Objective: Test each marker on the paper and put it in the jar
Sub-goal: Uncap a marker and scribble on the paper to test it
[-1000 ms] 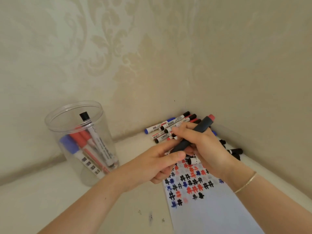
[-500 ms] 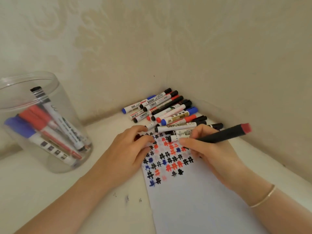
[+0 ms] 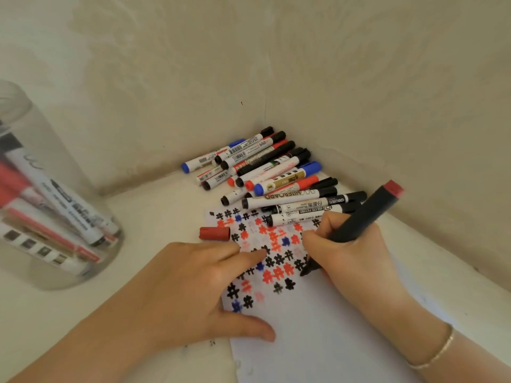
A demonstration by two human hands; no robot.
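Both forearms are bare, with no sleeves in view. The left hand wears no ring or band. The right hand has a thin gold-toned bracelet circling its wrist, at about four o'clock

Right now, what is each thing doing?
Black marker: uncapped, right hand grips it, tip on paper.
Red cap: off, lying beside paper.
Paper: flat, left hand presses it.
Jar: holds several markers.
Marker pile: capped, lying in corner.
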